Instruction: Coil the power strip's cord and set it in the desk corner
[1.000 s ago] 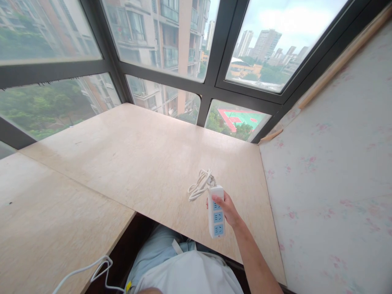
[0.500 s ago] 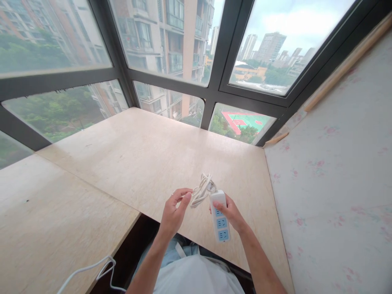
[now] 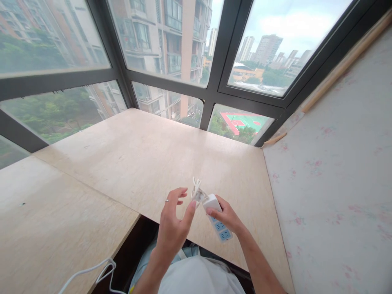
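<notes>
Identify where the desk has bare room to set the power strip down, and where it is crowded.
The big panel is bare from the window frame to the papered wall. The left panel is bare except a white cable at its near edge. Crowded only in front: left hand, right hand, power strip and cord.

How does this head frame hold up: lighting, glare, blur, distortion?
Head view: soft daylight through the windows, with the sky nearly washed out; no harsh glare on the tabletop; wide-angle distortion bends the window frames; the left hand, right hand and power strip look reasonably sharp, and the sockets are readable.
</notes>
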`<state>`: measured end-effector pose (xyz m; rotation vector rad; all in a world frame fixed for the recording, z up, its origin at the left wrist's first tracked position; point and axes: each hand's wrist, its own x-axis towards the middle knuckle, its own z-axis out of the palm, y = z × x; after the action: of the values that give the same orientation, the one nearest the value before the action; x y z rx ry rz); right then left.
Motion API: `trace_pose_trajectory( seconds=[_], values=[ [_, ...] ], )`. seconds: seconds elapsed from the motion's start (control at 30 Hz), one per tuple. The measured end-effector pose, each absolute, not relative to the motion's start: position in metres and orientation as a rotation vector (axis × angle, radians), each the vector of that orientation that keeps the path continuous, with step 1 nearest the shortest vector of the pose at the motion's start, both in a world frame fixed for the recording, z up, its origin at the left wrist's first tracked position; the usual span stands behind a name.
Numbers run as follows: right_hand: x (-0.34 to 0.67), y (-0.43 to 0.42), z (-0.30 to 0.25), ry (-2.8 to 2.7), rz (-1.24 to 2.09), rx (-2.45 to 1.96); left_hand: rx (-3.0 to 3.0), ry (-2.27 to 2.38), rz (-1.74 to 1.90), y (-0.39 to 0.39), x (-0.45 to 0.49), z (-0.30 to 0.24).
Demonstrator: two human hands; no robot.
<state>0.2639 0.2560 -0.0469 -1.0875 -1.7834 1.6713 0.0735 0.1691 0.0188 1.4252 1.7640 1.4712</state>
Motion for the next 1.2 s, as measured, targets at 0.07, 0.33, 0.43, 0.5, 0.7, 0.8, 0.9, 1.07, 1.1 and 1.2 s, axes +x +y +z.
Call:
trace_pose_trajectory(
  seconds=[0.07, 0.33, 0.43, 0.5, 0.7, 0.8, 0.9, 1.07, 1.1, 1.2],
  values=[
    [0.261, 0.255, -0.048, -1.771, 1.681, -1.09, 1.307, 1.772, 1.341, 0.177, 0.072, 0.0],
    [0.262, 0.253, -0.037, -1.745, 1.794, -1.108, 1.163, 1.541, 1.304, 0.191, 0.081, -0.018],
    [0.265, 0.253, -0.026, -1.678, 1.886, -1.103, 1.32, 1.581, 1.332, 0.195, 0.081, -0.013],
    [0.267, 0.253, -0.018, -1.642, 1.949, -1.112, 1.459, 1.643, 1.345, 0.197, 0.08, -0.013],
    [0.271, 0.252, -0.002, -1.56, 2.125, -1.175, 1.776, 1.738, 1.507, 0.193, 0.089, -0.022],
    [0.268, 0.252, 0.0, -1.726, 1.98, -1.207, 1.926, 1.762, 1.6, 0.191, 0.1, -0.023],
    [0.264, 0.256, -0.002, -1.832, 1.769, -1.199, 2.119, 1.73, 1.559, 0.189, 0.11, -0.022],
    [0.258, 0.262, -0.019, -1.504, 1.943, -1.16, 2.253, 1.641, 1.459, 0.188, 0.118, -0.025],
    [0.257, 0.262, -0.024, -1.435, 1.958, -1.158, 2.262, 1.645, 1.445, 0.188, 0.119, -0.026],
    [0.251, 0.262, -0.037, -1.237, 1.972, -1.149, 2.269, 1.647, 1.419, 0.188, 0.119, -0.033]
  ],
)
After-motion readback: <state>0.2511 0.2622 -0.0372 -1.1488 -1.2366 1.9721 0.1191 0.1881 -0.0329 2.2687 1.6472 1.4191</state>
